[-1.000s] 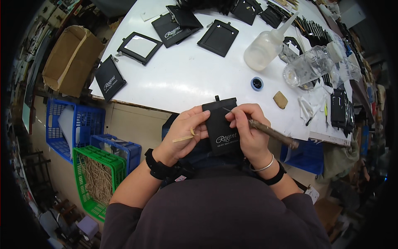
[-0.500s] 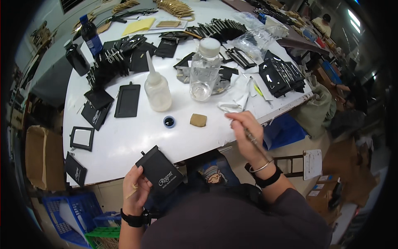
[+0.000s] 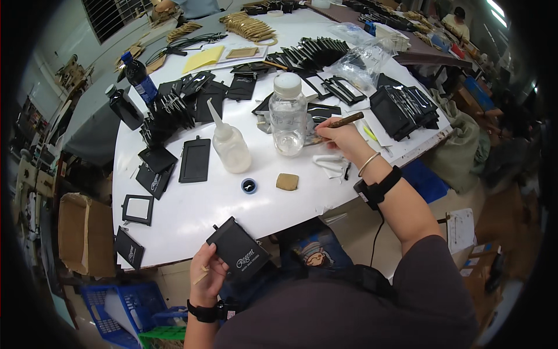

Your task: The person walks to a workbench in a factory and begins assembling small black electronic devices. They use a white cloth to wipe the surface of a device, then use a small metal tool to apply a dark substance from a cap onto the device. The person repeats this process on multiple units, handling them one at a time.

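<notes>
Fingers of my left hand (image 3: 209, 272) pinch the left edge of a flat black card holder (image 3: 235, 241) with silver lettering and a small top tab, held tilted at the table's near edge. My right hand (image 3: 343, 139) grips a slim brown pen-like tool (image 3: 347, 120) beside a clear bottle with a white cap (image 3: 289, 116); its working tip is hidden by the fingers. Between the hands, a small blue-rimmed pot of dark liquid (image 3: 249, 185) and a tan block (image 3: 287, 181) sit on the white table (image 3: 203, 218). A nozzle squeeze bottle (image 3: 232, 151) stands behind them.
Black card holders (image 3: 195, 160) lie along the table's left side, with piles farther back. Two dark bottles (image 3: 139, 78) stand far left. A crumpled white cloth (image 3: 330, 164) and a stack of black holders (image 3: 402, 110) are at right. Blue crates (image 3: 125, 311) sit below the table.
My right hand has moved up and away over the table, beside the clear bottle, still gripping the tool. My left hand keeps the card holder. The whole view has shifted slightly.
</notes>
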A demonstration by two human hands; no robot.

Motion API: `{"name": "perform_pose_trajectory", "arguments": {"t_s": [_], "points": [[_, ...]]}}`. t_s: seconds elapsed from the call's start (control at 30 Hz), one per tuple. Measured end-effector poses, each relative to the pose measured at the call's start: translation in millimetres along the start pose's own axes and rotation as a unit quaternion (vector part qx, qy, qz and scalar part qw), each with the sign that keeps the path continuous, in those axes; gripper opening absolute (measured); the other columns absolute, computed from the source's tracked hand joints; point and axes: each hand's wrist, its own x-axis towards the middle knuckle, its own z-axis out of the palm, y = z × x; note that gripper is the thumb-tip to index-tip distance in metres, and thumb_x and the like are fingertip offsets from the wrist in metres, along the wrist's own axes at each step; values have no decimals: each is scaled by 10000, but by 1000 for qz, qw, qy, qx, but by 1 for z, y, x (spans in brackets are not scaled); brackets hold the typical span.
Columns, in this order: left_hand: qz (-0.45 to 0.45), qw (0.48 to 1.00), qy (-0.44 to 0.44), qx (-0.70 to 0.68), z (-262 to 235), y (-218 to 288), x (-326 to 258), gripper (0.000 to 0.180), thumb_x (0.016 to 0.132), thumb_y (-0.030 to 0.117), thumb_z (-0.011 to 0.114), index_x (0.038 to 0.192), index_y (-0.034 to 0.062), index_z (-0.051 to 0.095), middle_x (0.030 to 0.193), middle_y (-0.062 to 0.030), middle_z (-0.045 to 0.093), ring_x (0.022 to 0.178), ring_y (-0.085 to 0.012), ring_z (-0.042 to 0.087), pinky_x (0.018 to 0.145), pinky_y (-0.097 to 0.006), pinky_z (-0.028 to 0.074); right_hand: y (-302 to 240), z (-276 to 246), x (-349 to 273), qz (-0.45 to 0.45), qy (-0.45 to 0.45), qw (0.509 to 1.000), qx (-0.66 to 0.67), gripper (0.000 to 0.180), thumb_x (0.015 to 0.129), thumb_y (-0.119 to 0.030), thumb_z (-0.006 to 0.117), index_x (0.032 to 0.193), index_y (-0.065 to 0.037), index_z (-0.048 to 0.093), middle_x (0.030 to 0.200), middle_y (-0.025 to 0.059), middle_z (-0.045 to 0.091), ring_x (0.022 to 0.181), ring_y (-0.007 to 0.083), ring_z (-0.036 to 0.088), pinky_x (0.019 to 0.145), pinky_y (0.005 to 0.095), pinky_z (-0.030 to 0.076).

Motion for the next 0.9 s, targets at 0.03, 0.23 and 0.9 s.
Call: {"name": "perform_pose_trajectory", "arguments": {"t_s": [0.03,0.23,0.9], "points": [[-1,1000,-22,-5,-4,1,1,139,889,114,489,973,16,542,958,-112,631,787,-186,623,701,-306,524,1,0,0,-17,10,999,-48,109,785,-118,640,876,-63,616,771,33,625,645,79,584,527,204,450],[-4,998,-55,-7,-18,-1,4,173,896,123,481,1006,0,533,1033,-132,615,864,-209,630,752,-320,526,-1,11,-9,-133,-33,972,-190,116,736,-97,594,833,-46,558,680,57,588,617,142,571,520,276,424],[-4,998,-62,7,-9,-2,1,283,896,143,469,1113,-35,502,1069,-145,597,932,-211,607,794,-327,511,-20,-13,-24,-351,-27,836,-421,273,856,-300,571,971,-54,552,813,116,588,648,237,580,589,320,457]]}}
